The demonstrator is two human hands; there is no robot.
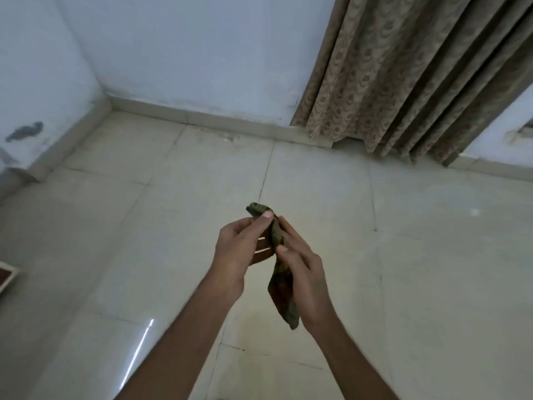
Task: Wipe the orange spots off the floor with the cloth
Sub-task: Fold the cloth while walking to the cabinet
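Left hand (242, 243) comes first from that side: thumb and fingers pinched on the upper end of the cloth (281, 287), held in the air above the middle of the floor (432, 269). Just right of it, the right hand (300, 272) is closed on the same cloth lower down — probably to fold or bunch it into a pad for wiping. It is a thin, limp, olive-green rag with brownish-orange patches, its tail hanging below the wrists. Pale glossy tiles lie beneath, with no orange spots I can make out. A patterned beige curtain (403, 76) hangs in pleats at the far right edge.
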